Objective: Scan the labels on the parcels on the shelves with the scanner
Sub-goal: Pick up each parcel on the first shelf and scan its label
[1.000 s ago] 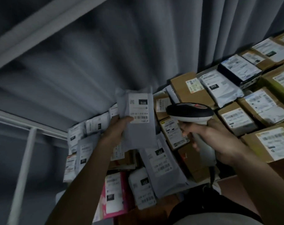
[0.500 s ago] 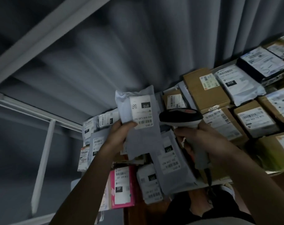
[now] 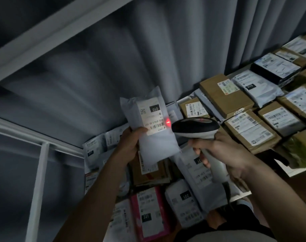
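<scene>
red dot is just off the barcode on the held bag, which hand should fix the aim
Right. The right hand grips the scanner, whose red dot sits at the label's right edge, beside the barcode. A slight turn leftward would probably do it; the left hand need only hold the white bag.

We count one scanner (image 3: 195,127) at frame centre | one grey bag (image 3: 154,137) held up | one pink parcel (image 3: 148,213) at the bottom | two hands | at least six brown boxes at right, e.g. (image 3: 225,98); further bags too blurred to count
</scene>
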